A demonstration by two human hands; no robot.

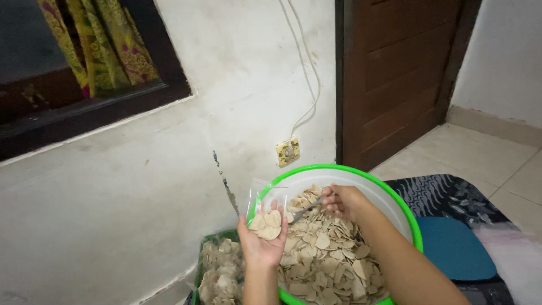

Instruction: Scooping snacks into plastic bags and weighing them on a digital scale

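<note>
A large white basin with a green rim [407, 210] holds many pale, flat raw crackers [327, 257]. My left hand [261, 244] holds a small clear plastic bag [265, 213] upright at the basin's left rim; a few crackers sit inside it. My right hand [345, 201] is over the crackers in the basin and grips a metal spoon [305, 210], whose bowl points toward the bag's mouth.
A green tray [217, 270] with filled cracker bags lies left of the basin by the white wall. A patterned dark cloth [451, 195] and a blue pad [454, 247] lie to the right. A wall socket [288, 151] and brown door [395, 73] stand behind.
</note>
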